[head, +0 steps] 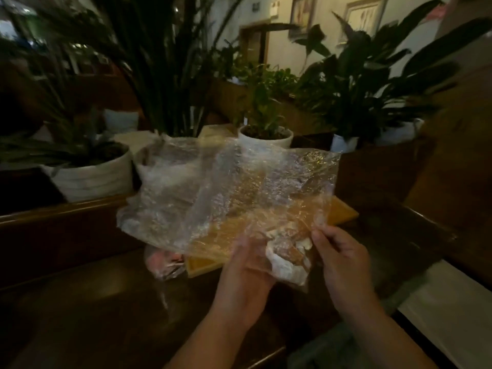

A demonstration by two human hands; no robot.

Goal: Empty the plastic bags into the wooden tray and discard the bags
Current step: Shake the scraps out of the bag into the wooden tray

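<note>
While both hands hold it up over the dark table [87, 302], a clear bag [229, 193] spreads crumpled above the tray [343, 213], which shows pale wood through the plastic. Left hand [243, 275] is curled around the bag's lower end, where pale and brown lumps [288, 258] sit bunched (what they are is too blurred to tell). Right hand [343, 258] pinches the bag's edge between thumb and fingertips. Another bag [165, 263] with pinkish contents lies just left of the tray. White plant pots [93, 177] stand behind.

Clear crinkled bag [239, 187], yellow-tan wooden tray [343, 213], white pots [93, 177], dark brown table [106, 302].
</note>
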